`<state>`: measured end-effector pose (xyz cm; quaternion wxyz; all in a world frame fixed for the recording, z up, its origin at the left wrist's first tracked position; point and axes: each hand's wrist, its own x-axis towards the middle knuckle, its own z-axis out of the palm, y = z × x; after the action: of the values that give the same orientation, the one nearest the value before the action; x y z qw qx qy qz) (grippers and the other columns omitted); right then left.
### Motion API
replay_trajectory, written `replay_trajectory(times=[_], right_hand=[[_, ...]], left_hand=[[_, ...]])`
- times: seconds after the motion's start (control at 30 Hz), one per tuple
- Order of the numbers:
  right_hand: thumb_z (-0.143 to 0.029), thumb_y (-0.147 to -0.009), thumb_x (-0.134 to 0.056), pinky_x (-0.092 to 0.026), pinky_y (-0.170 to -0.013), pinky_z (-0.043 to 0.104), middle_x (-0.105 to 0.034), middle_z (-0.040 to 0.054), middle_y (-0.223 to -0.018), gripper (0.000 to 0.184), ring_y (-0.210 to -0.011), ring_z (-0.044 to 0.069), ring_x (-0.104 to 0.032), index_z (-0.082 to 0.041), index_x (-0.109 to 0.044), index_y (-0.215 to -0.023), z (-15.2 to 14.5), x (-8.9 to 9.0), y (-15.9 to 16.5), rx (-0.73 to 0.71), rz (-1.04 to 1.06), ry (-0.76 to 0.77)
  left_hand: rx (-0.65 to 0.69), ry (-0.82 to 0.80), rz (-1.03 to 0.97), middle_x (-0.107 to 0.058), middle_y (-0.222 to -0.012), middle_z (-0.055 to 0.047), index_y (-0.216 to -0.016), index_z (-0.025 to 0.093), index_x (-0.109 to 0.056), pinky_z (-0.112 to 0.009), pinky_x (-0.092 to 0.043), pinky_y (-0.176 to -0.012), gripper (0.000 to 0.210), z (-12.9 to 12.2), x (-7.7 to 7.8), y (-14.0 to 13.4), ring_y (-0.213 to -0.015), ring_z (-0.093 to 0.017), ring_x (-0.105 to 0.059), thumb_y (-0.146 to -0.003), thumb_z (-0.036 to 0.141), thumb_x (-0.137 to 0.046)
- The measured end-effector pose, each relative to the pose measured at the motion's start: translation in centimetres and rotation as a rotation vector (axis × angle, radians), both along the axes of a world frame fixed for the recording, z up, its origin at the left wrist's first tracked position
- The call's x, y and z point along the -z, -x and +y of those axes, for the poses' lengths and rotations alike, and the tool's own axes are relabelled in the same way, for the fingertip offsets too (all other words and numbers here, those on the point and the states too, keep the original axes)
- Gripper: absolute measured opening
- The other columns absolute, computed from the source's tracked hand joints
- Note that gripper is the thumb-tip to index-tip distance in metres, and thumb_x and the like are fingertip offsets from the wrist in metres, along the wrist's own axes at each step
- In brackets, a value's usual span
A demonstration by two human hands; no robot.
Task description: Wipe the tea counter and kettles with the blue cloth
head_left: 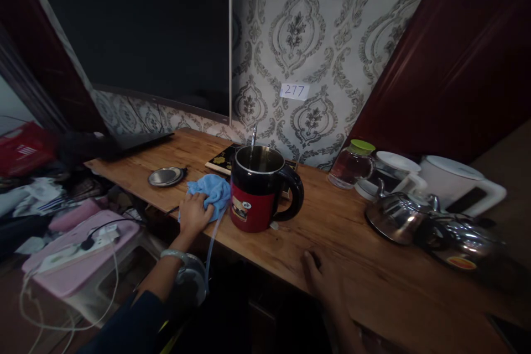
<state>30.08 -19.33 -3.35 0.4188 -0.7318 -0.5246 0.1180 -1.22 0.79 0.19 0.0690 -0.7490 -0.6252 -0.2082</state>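
A blue cloth [213, 188] lies bunched at the table's front edge, and my left hand [194, 213] is closed on it. Just right of the cloth stands a red and black electric kettle [254, 204], upright and without its lid. Its black handle points right, and a slim metal piece sticks up at its far rim. A round metal-faced disc [166, 177], like a kettle lid, lies left of the cloth. Near the front edge, right of the kettle, my right hand [326, 282] rests dim and slightly blurred, thumb apart, holding nothing visible.
Two metal teapots [398, 213], two white jugs [452, 182] and a glass jug with a green lid [352, 166] crowd the table's right side. A clear tube [211, 254] hangs over the front edge. A pink stool [78, 254] bears a power strip at left.
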Motion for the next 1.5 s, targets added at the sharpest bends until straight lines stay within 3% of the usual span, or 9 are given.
replay_trajectory(times=[1.2,1.5], right_hand=[[-0.053,-0.087,-0.041,-0.046,-0.069,0.033,-0.071,0.0084,-0.079,0.043,-0.077,0.025,-0.065,-0.021,-0.066,-0.075,-0.07,0.78,-0.29,-0.009,-0.006,0.039],[-0.052,-0.084,-0.042,-0.046,-0.069,0.033,-0.07,0.0084,-0.076,0.041,-0.074,0.024,-0.064,-0.022,-0.066,-0.072,-0.04,-0.11,0.05,0.011,-0.016,-0.003]], left_hand=[[0.005,-0.023,0.002,-0.07,-0.1,-0.012,-0.1,0.017,-0.068,-0.043,-0.039,-0.08,0.033,0.11,0.25,0.09,-0.102,-0.032,-0.057,-0.082,0.032,-0.045],[0.003,-0.022,-0.005,-0.069,-0.099,-0.012,-0.098,0.017,-0.068,-0.042,-0.04,-0.081,0.031,0.18,0.31,0.11,-0.101,-0.032,-0.056,-0.081,0.031,-0.047]])
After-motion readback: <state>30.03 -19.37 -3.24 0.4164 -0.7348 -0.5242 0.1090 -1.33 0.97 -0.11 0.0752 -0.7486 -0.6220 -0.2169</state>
